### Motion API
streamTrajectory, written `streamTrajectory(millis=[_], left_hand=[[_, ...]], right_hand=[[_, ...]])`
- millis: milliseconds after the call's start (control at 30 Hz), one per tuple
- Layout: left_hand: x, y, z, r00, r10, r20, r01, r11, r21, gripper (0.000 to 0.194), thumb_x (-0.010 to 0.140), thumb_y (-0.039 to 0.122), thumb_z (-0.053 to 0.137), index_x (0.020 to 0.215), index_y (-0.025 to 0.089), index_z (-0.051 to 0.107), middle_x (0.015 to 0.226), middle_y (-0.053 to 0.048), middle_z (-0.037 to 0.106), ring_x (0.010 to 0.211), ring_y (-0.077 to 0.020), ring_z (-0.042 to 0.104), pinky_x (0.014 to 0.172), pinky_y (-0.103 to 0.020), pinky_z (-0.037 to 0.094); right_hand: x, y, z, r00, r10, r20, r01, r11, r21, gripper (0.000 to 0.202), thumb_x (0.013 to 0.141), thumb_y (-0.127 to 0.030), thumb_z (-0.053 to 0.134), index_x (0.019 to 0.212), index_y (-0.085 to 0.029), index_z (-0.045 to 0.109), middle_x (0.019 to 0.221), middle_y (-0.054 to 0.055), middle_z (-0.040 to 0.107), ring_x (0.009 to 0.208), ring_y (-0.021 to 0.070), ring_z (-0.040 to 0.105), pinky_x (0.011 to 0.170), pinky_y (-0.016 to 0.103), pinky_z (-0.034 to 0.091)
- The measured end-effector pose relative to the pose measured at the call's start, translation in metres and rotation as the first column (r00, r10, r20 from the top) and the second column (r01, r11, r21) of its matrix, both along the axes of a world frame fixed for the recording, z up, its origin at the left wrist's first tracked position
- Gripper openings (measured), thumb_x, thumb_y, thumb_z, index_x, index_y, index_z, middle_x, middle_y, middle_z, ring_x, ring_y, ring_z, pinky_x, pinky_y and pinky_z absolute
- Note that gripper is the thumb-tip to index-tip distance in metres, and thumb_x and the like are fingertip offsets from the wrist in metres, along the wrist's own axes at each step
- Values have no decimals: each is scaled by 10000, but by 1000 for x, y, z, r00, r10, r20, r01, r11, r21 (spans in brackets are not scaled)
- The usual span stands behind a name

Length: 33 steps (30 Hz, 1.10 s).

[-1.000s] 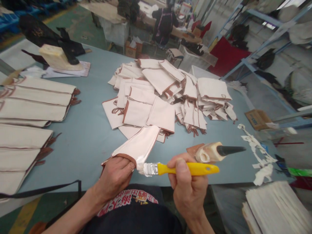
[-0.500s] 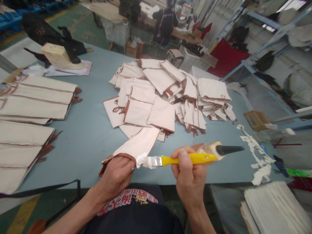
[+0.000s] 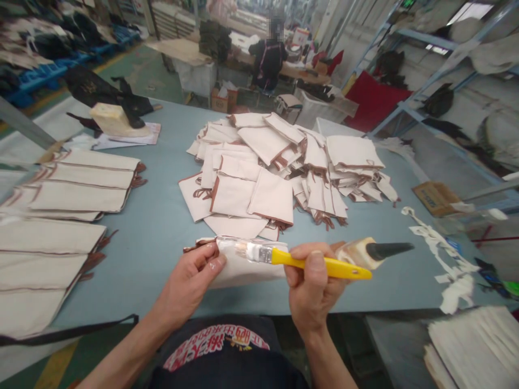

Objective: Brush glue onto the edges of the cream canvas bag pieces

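Observation:
My left hand (image 3: 190, 283) pinches the left end of a cream fabric piece (image 3: 247, 273) with brown edging, near the table's front edge. In my right hand (image 3: 316, 283) is a brush with a yellow handle (image 3: 348, 269). Its white-coated bristles (image 3: 248, 250) lie against the upper edge of that piece. Just right of my right hand stands a pale container (image 3: 357, 253) with a dark, pointed part; my fingers partly hide it. Beyond the hands lies a heap of cream fabric pieces with brown trim (image 3: 267, 189).
Stacked fabric pieces (image 3: 85, 186) lie at the left of the blue-grey table (image 3: 154, 259). White scraps (image 3: 438, 251) and a small cardboard box (image 3: 436, 198) are at the right. A person (image 3: 270, 59) is in the background.
The fabric piece has been turned and now lies sideways between my hands. My left hand has changed its grip, and the brush has moved onto the piece's upper edge. The view has shifted slightly.

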<state>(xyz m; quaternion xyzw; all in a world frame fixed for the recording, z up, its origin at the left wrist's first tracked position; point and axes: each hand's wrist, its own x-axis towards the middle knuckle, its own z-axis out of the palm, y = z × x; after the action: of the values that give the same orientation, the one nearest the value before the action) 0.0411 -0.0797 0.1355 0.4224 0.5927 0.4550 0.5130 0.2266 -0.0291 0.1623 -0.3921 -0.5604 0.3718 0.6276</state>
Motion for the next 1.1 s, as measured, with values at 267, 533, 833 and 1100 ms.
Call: streamTrajectory(millis=[267, 533, 833, 1100], left_hand=[[6, -13, 1, 992, 7, 129, 4, 997, -82, 359, 944, 534, 648, 954, 178, 696, 909, -32, 672, 868, -213, 593, 752, -275, 484], [4, -22, 0, 985, 34, 171, -20, 996, -85, 354, 922, 528, 671, 952, 177, 702, 936, -43, 705, 819, -197, 581, 697, -266, 474], [7, -25, 10, 998, 5, -63, -5, 1000, 7, 303, 931, 466, 604, 853, 184, 680, 861, -32, 684, 818, -208, 599, 723, -287, 489], [16, -22, 10, 984, -27, -174, 40, 997, 72, 275, 897, 409, 559, 701, 216, 568, 749, -17, 641, 725, -205, 565, 653, -295, 483]], right_hand=[[22, 6, -19, 889, -75, 451, -38, 971, 236, 256, 1033, -334, 512, 872, -222, 677, 543, -56, 530, 454, 134, 533, 517, 266, 462], [34, -5, -6, 921, -181, 345, 59, 940, 336, 182, 1018, -271, 512, 927, -251, 669, 574, -51, 568, 464, 137, 524, 507, 278, 455], [34, -8, 10, 847, 91, 524, -333, 858, 390, 156, 974, -177, 546, 924, -266, 664, 682, -28, 724, 565, 141, 679, 591, 276, 549], [0, 4, 12, 814, 247, 525, -467, 817, 339, 279, 1032, -304, 515, 850, -269, 724, 682, -6, 731, 558, 144, 669, 574, 282, 541]])
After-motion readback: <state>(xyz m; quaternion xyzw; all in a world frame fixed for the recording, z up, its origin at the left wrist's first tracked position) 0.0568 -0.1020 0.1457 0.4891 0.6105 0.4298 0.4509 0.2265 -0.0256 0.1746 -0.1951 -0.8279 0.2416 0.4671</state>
